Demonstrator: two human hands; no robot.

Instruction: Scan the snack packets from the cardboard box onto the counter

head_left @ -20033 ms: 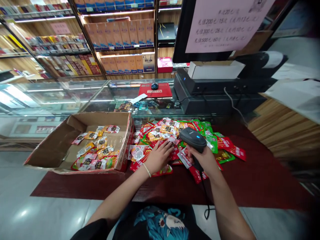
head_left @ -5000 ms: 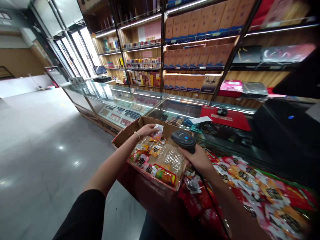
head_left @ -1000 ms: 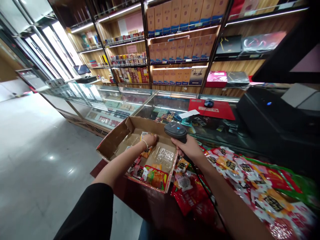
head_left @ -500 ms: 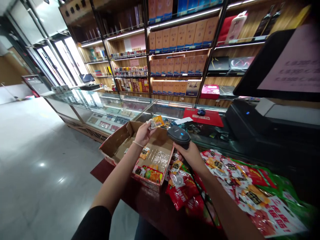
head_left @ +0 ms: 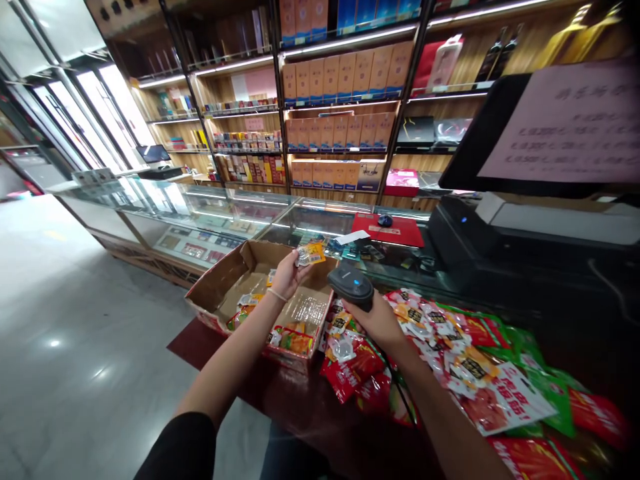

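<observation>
My left hand (head_left: 288, 275) pinches a small orange-and-white snack packet (head_left: 311, 254) by one end, above the open cardboard box (head_left: 214, 264). My right hand (head_left: 376, 317) is wrapped round the handle of a black barcode scanner (head_left: 351, 283) with a small blue light on top. The scanner's head faces the packet, a short gap apart. Inside the box lie a few snack packets (head_left: 296, 340), partly covered by my left forearm. From the scanner a dark cable (head_left: 397, 387) runs down past a heap of red, white and orange snack packets (head_left: 355, 363).
A black checkout terminal (head_left: 480, 267) with a tilted screen (head_left: 565, 133) stands at the right. On the glass counter (head_left: 235, 213) are a red mat (head_left: 400, 232), a mouse (head_left: 385, 220) and a white paper slip (head_left: 353, 237). Shelves of boxes (head_left: 345, 80) line the back.
The view has shifted slightly to the right. My left hand still holds the packet, which is turned a little and nearer the scanner's level; more packets in the box now show.
</observation>
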